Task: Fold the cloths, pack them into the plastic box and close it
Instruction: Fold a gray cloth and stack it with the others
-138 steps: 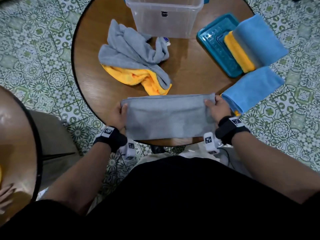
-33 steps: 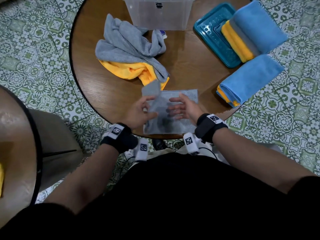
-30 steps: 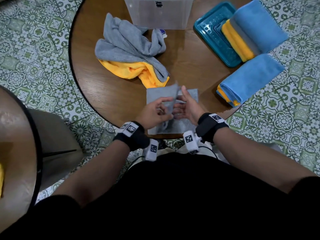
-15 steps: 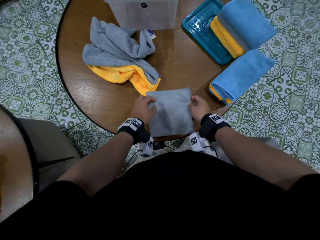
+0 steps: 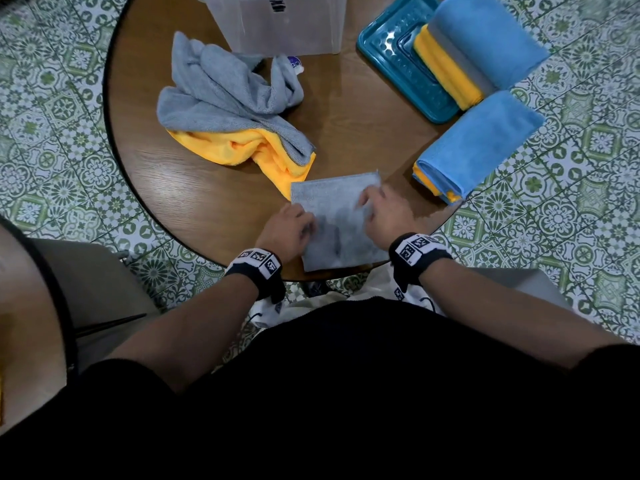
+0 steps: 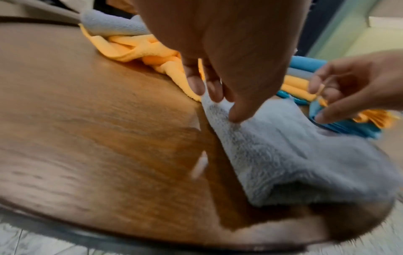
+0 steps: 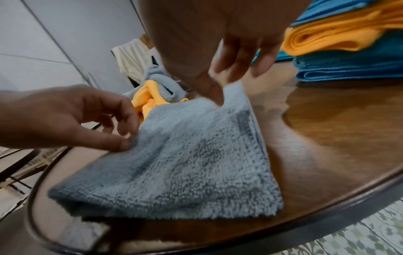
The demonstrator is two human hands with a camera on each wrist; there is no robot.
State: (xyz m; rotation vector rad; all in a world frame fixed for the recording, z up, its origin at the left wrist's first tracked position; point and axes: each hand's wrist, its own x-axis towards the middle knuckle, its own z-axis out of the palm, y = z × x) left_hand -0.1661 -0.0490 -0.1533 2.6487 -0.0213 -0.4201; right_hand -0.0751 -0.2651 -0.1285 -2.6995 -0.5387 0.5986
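Note:
A grey cloth [image 5: 332, 223], folded into a small square, lies at the near edge of the round wooden table [image 5: 194, 202]. My left hand [image 5: 308, 226] pinches its left edge between thumb and fingers [image 6: 213, 94]. My right hand [image 5: 367, 202] pinches the far right corner, which lifts slightly toward the fingers [image 7: 214, 93]. A crumpled grey cloth [image 5: 225, 91] lies on a crumpled yellow cloth [image 5: 242, 148] behind. The clear plastic box [image 5: 284, 26] stands open at the table's far side, and its teal lid [image 5: 398, 74] lies to the right.
A folded stack with a blue cloth on top [image 5: 485, 39] rests on the lid. A second folded blue and yellow stack [image 5: 474, 147] overhangs the table's right edge. A second table [image 5: 27, 306] stands at the left, over a patterned tile floor.
The long grey strip was folded in half, left over right, into a square. Both hands then went to its side edges, and the right hand has shifted up to the far right corner.

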